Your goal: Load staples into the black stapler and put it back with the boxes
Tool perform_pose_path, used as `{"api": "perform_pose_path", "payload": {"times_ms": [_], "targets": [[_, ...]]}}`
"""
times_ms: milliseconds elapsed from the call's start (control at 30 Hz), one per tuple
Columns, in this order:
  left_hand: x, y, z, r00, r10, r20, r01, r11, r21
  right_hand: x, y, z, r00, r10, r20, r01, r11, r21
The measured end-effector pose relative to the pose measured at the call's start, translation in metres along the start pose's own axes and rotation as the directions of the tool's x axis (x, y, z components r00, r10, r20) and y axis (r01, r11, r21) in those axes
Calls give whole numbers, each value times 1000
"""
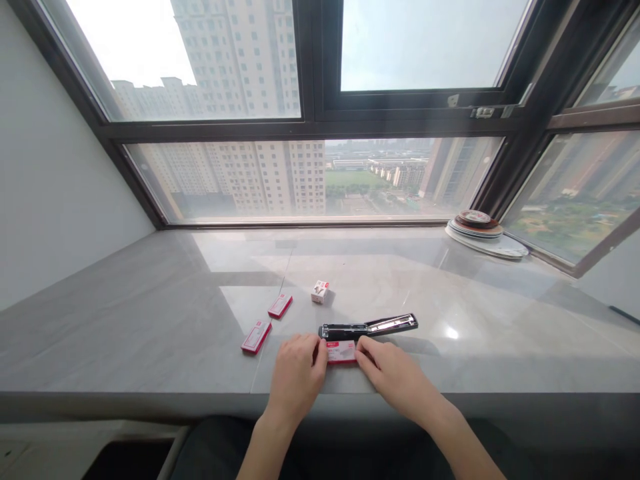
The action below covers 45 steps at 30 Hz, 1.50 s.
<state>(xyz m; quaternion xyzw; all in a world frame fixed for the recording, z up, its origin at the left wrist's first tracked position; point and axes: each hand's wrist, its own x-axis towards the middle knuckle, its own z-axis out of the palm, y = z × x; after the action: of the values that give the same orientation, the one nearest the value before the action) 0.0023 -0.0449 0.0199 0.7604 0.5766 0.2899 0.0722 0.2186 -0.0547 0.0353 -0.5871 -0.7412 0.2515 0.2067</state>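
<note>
A small red and white box (341,351) lies flat near the front edge of the sill. My left hand (298,367) grips its left end between thumb and fingers. At the other end, my right hand (387,367) pinches the box with thumb and forefinger. Just behind the box rests a black stapler (369,327), folded wide open with its metal inner track showing. To the left lie two more red and white boxes, a nearer one (257,337) and a farther one (280,305). A small white carton (320,291) with a red corner stands behind the stapler.
The grey marble-look window sill (150,333) ends at a front edge close to my wrists. A stack of plates (480,233) sits at the back right corner by the dark window frame (310,130).
</note>
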Motion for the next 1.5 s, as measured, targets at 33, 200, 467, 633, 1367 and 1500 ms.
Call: {"api": "perform_pose_path", "payload": {"times_ms": [33, 200, 467, 633, 1367, 1500], "targets": [[-1, 1, 0, 1000, -7, -3, 6, 1000, -12, -1, 0, 2, 1000, 17, -7, -17, 1000, 22], [-6, 8, -5, 999, 34, -41, -37, 996, -83, -17, 45, -14, 968, 247, -52, -239, 963, 125], [-3, 12, 6, 997, 71, -17, -72, 996, -55, -13, 96, -65, 955, 284, 82, -287, 828, 482], [1, 11, 8, 999, 46, -6, -46, 995, -85, 35, 72, -65, 997, -9, 81, -42, 791, 611], [-2, 9, 5, 992, 128, -19, -126, 986, 112, 73, 13, -35, 992, -97, -77, 102, 992, 70], [3, -35, -19, 978, -15, -209, 68, 966, 251, 64, 25, -35, 990, -51, -134, 57, 998, 41]]}}
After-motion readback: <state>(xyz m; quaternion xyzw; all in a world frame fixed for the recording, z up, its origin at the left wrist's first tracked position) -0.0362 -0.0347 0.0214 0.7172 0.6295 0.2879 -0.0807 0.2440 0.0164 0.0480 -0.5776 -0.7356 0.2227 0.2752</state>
